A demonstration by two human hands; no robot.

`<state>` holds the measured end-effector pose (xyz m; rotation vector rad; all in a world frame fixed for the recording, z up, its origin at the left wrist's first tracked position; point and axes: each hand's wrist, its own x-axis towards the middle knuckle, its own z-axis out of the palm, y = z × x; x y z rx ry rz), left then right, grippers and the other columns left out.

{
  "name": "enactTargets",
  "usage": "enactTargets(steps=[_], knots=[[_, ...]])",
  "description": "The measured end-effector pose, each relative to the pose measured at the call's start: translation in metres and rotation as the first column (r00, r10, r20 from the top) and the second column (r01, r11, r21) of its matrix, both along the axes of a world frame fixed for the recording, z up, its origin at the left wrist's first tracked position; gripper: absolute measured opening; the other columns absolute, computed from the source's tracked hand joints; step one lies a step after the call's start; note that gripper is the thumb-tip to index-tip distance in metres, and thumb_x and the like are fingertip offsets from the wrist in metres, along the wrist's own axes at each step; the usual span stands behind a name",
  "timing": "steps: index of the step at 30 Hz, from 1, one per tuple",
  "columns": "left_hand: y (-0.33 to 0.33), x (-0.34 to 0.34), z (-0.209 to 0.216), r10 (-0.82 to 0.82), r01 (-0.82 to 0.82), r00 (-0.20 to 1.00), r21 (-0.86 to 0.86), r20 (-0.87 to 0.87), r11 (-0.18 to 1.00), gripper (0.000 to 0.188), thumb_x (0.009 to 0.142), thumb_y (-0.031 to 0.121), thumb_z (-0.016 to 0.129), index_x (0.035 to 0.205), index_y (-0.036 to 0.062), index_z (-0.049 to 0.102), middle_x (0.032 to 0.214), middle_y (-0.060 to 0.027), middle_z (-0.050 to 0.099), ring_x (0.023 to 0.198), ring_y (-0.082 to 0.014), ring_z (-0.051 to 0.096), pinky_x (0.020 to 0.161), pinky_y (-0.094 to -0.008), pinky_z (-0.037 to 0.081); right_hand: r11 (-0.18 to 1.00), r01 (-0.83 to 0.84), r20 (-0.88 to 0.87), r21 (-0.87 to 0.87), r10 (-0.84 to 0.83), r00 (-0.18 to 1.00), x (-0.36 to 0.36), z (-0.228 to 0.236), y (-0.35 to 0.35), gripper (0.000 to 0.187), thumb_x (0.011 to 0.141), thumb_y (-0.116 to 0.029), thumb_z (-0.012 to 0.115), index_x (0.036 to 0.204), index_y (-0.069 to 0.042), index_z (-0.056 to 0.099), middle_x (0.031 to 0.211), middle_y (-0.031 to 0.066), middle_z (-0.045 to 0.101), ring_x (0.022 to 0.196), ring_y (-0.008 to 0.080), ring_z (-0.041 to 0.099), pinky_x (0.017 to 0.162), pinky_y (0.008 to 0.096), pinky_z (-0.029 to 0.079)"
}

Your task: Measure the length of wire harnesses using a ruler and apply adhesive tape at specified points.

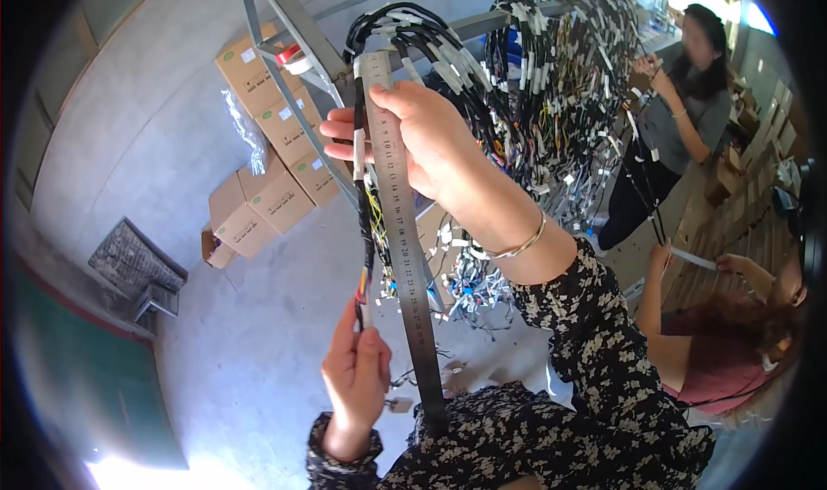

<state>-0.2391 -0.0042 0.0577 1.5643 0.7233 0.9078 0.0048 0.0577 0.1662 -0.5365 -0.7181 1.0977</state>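
Note:
My right hand (426,137) pinches a long metal ruler (396,197) near its top, thumb on the front face and fingers reaching behind it toward the cable. The ruler hangs down alongside a black-taped wire harness (365,223), close to its right side. Lower down, my left hand (355,371) is closed on that harness, just under a spot where red, yellow and purple wires show. White tape bands mark the harness, whose upper end runs up to a bundle of black harnesses (413,24) draped over a metal rack.
Many more harnesses (560,85) hang along the rack bar (478,24). Cardboard boxes (267,201) are stacked by the wall at left. A tape roll (293,57) sits on the rack frame. Two people (702,102) handle cables at right, one in maroon (715,343) near a slatted wooden surface.

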Motion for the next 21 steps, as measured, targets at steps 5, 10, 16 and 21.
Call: enactTargets(steps=[5, 10, 16, 21], knots=[[-0.005, -0.008, 0.033, 0.019, -0.024, 0.993, -0.044, -0.115, 0.999, 0.044, 0.103, 0.013, 0.047, 0.145, 0.0001, 0.041, 0.059, 0.0013, 0.048, 0.043, -0.0034, 0.040, 0.040, -0.0186, 0.034, 0.966, 0.249, 0.303, 0.069, -0.258, 0.918, 0.004, -0.013, 0.004, 0.030, 0.102, -0.026, 0.049, 0.106, 0.003, 0.052, 0.089, 0.0147, 0.065, 0.078, 0.0190, 0.064, 0.070, 0.0375, 0.058], [0.008, -0.034, 0.051, 0.118, -0.081, 0.972, 0.181, -0.203, 0.980, 0.043, 0.102, 0.014, 0.050, 0.144, 0.0037, 0.046, 0.063, 0.0067, 0.045, 0.050, -0.0004, 0.036, 0.043, -0.0183, 0.026, 0.639, 0.654, 0.552, 0.406, -0.741, 0.382, 0.002, -0.015, 0.018, 0.041, 0.092, -0.031, 0.060, 0.074, 0.006, 0.061, 0.056, 0.0185, 0.054, 0.051, 0.0282, 0.054, 0.052, 0.0426, 0.042], [0.007, -0.043, 0.091, 0.271, -0.106, 0.880, 0.396, -0.389, 0.912, 0.043, 0.098, 0.003, 0.049, 0.141, 0.0025, 0.050, 0.071, 0.0061, 0.047, 0.055, -0.0019, 0.037, 0.047, -0.0183, 0.027, 0.382, 0.666, 0.439, 0.641, -0.894, 0.091, -0.005, -0.009, 0.028, 0.031, 0.093, -0.018, 0.054, 0.072, 0.003, 0.064, 0.060, 0.0250, 0.057, 0.058, 0.0400, 0.058, 0.056, 0.0458, 0.042], [0.020, -0.042, 0.082, 0.121, -0.017, 0.904, 0.248, -0.410, 0.969, 0.043, 0.105, 0.021, 0.046, 0.144, 0.0042, 0.047, 0.065, 0.0049, 0.045, 0.053, -0.0022, 0.038, 0.046, -0.0189, 0.031, 0.910, 0.414, 0.088, -0.008, -0.412, 0.907, -0.013, -0.013, 0.029, 0.025, 0.091, -0.014, 0.053, 0.073, -0.004, 0.067, 0.067, 0.0121, 0.065, 0.055, 0.0238, 0.058, 0.053, 0.0395, 0.045]])
